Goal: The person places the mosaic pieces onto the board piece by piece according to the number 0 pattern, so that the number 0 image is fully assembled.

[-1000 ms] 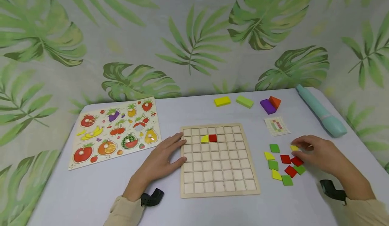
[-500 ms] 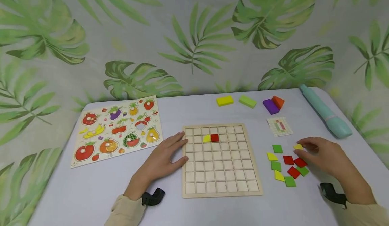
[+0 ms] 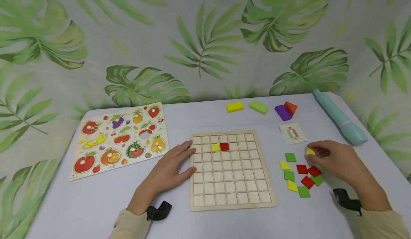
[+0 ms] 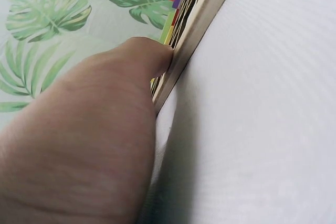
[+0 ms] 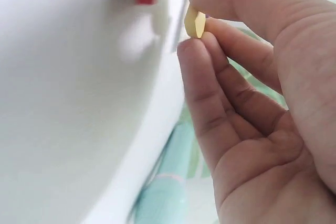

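My right hand [image 3: 335,160] pinches a yellow tile [image 3: 310,151] between thumb and fingertips, just above the loose tiles; the right wrist view shows the same yellow tile [image 5: 195,23] edge-on. My left hand [image 3: 168,167] rests at the left edge of the wooden grid board [image 3: 232,206], its fingertips and thumb touching the frame. On the board, a yellow tile with a curved side [image 3: 216,147] lies in a cell beside a red square tile [image 3: 224,146]. Several loose green [image 3: 290,157], red [image 3: 302,169] and yellow tiles [image 3: 284,165] lie right of the board, some overlapping.
A small pattern card [image 3: 293,133] lies beyond the loose tiles. Yellow [image 3: 235,106], light green [image 3: 258,107], purple [image 3: 283,112] and orange blocks [image 3: 290,107] sit near the back edge. A teal tapered object [image 3: 341,119] lies at right, a fruit puzzle board [image 3: 109,132] at left.
My right hand has lifted the yellow tile off the table and shifted slightly back and leftward with it. The left hand stays at the board's edge; the head view sways slightly.
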Demonstrator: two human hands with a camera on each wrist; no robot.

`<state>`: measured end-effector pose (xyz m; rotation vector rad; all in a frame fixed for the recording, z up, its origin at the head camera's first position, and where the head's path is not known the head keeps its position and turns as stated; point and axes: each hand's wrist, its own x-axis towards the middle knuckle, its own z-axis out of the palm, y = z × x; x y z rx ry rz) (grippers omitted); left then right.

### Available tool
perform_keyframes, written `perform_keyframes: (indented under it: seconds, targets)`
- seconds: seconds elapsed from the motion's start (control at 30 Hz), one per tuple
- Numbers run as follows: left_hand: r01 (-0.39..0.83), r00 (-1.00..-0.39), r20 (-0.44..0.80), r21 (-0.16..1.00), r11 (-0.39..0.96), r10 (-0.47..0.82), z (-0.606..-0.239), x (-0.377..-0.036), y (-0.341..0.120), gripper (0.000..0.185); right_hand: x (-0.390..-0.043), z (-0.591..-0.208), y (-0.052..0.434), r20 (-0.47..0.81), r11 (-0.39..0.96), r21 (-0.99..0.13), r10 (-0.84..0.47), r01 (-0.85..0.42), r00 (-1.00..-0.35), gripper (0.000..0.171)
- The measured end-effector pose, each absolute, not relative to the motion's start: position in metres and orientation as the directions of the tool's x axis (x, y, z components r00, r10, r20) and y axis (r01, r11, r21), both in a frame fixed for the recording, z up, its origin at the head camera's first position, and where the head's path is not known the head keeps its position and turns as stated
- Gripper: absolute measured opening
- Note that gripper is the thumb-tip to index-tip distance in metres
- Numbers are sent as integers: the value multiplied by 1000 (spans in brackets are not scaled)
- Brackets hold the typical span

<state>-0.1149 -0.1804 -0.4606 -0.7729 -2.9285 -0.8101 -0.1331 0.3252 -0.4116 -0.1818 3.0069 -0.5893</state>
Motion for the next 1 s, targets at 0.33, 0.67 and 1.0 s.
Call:
perform_keyframes:
  seconds: [0.33, 0.67, 1.0]
  targets:
    - [457, -881, 126, 479, 749, 457, -460, -114, -180, 61, -145, -396, 295, 96, 884, -378, -257, -275, -961, 37]
    - [448, -885, 125, 488, 749, 448, -462, -112, -180, 61, -158, -385, 257, 157, 832, -424, -322, -358, -934, 32]
    - [471, -877, 152, 469, 747, 457, -463, -113, -180, 61, -170, -380, 225, 132, 787, -486, -364, -380, -922, 25]
